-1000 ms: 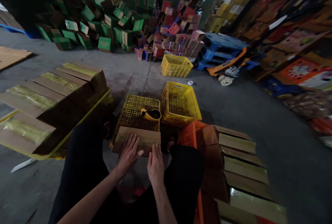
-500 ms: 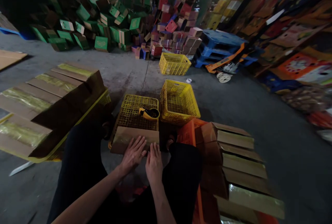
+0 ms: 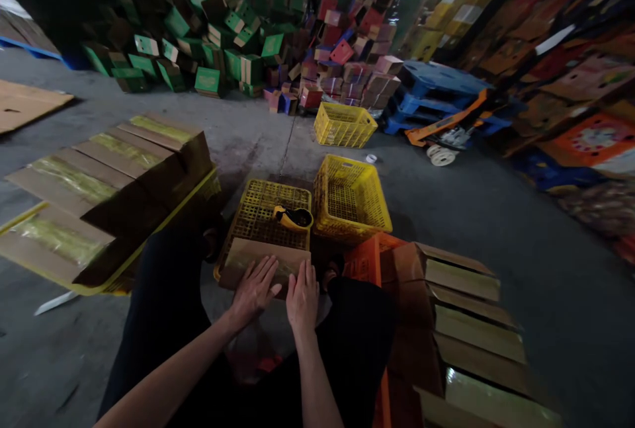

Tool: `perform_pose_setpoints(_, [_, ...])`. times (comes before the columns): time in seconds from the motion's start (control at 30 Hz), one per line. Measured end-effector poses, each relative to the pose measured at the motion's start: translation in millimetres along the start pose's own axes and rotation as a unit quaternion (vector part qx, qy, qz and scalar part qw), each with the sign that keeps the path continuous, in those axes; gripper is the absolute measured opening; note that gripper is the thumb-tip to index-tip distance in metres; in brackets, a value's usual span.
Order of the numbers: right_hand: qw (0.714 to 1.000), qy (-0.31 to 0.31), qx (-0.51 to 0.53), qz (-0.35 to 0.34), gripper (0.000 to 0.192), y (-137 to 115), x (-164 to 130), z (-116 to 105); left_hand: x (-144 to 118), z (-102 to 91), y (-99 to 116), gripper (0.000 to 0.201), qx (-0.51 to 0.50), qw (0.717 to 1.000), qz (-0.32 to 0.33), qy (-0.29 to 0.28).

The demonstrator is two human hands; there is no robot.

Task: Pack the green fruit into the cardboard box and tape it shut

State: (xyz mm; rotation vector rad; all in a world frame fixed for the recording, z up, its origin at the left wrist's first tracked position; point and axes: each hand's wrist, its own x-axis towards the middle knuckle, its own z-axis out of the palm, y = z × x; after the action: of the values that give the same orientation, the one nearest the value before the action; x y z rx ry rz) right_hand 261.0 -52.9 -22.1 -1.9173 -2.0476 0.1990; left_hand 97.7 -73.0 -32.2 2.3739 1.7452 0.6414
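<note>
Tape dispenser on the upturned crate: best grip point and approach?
Judging by its pose, take the yellow tape dispenser by its handle end, pointing left, coming from above. It lies alone on the upturned yellow crate, just beyond the cardboard box under both hands.

Brown cardboard box [image 3: 258, 257], yellow lattice crates [image 3: 353, 200], orange crate [image 3: 364, 259], green boxes [image 3: 208, 81], blue pallets [image 3: 431, 81]

A: Room past the hands?
B: Tight. Tape dispenser [image 3: 294, 217] sits just ahead on flipped crate [image 3: 258, 213], upright crate [image 3: 353, 200] to R, taped boxes [image 3: 109, 183] crowd L.
A: Open floor?
B: Further out, bare concrete [image 3: 446, 216] on R.
</note>
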Motion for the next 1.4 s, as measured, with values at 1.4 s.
perform_pose_setpoints(1.4, [0.96,-0.106,0.049,-0.253,0.057,-114.6,1.6,26.1,-20.1,-22.2,-60.4,0.067,-0.419,0.829,-0.346,0.136])
